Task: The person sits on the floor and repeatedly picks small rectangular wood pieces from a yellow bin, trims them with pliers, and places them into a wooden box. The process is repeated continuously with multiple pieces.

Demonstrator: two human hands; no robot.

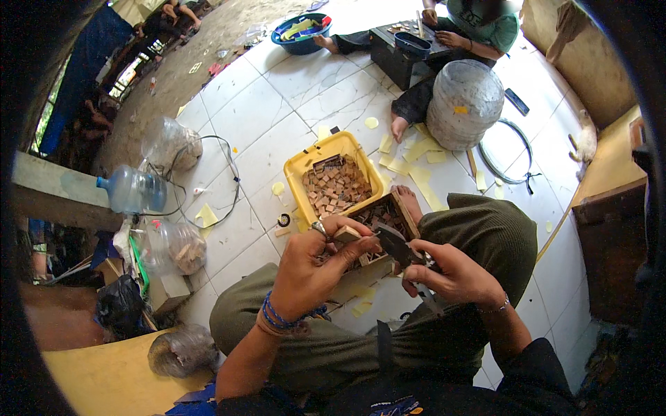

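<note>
My left hand (309, 260) pinches a small pale wooden piece (349, 234) between thumb and fingers, in front of my crossed legs. Gripped in my right hand (454, 274) is a pair of pliers (394, 244), its dark jaws pointing left toward the left fingertips. I cannot tell whether the jaws touch anything. Just beyond the hands sits a wooden box (412, 213) with small dark pieces inside, partly hidden by hands and pliers. A yellow plastic tub (294, 182) full of small brown wooden squares (336, 186) stands against its far side.
Yellow paper scraps (420, 149) litter the tiled floor. Ahead right, another person (482, 31) works at a black box (388, 59), beside a wrapped round bundle (466, 104) and a coiled cable (483, 154). Plastic bottles (142, 191) lie left; a cat (585, 139) lies far right.
</note>
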